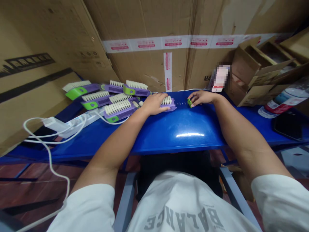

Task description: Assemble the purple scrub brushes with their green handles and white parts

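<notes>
On the blue table (pixel 169 135), my left hand (pixel 155 103) is wrapped over a purple brush head (pixel 172 107) with white bristles facing up. A thin coiled spring (pixel 181 104) sticks out from the right end of that brush. My right hand (pixel 199 97) pinches a small green piece (pixel 190 103) just beyond the spring, apart from the brush. Several purple and green brushes (pixel 118 111) lie in a pile to the left of my left hand, bristles mostly up.
A white power strip (pixel 79 122) with a plug and cables lies at the left. Cardboard boxes (pixel 149 64) stand behind the table. At the right are open cartons (pixel 251 71), a water bottle (pixel 282 101), a black phone (pixel 287 125) and a propped, blurred pink item (pixel 220 79).
</notes>
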Tool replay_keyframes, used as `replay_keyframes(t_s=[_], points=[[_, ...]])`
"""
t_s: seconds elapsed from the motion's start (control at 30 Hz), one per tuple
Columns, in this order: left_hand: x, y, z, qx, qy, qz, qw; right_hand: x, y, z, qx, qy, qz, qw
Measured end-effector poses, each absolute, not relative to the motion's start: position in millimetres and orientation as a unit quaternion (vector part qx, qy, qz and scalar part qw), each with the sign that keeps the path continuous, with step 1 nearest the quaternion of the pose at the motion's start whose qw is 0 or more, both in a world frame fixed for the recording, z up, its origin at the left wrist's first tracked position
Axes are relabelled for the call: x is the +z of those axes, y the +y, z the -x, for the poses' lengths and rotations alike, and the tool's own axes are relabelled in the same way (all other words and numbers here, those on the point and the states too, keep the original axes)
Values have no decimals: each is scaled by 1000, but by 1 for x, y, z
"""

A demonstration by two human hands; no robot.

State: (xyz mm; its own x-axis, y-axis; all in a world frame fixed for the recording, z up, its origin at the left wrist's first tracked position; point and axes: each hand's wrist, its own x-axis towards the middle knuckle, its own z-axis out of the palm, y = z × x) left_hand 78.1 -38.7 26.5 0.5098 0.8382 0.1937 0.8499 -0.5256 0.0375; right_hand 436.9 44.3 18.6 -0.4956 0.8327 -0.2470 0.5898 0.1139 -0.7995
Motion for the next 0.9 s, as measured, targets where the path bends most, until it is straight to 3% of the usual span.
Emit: replay_keyframes(t_s=[0.9], points=[[27,-38,-79,-89,-479,872,32,18,43,-429,465,-738,472,131]])
